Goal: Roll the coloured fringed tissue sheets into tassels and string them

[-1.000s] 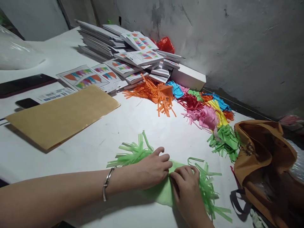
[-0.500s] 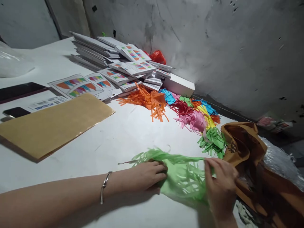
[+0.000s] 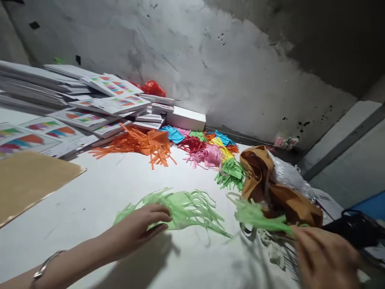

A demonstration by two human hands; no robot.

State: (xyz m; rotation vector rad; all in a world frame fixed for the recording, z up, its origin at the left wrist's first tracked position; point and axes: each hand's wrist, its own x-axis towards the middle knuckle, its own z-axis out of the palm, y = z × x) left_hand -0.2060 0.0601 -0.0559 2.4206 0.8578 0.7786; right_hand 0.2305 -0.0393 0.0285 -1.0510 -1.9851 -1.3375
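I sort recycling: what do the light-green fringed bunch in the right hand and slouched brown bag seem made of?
Light-green fringed bunch in the right hand: likely matte tissue paper, its strips thin and limp; blur leaves doubt.
Slouched brown bag: dull fabric, probably, given its soft folds.

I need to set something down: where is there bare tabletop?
Between the brown kraft paper and the green tissue fringe by the left hand, and between that fringe and the orange one. Crowded: the wall side, with printed cards, and around the brown bag.
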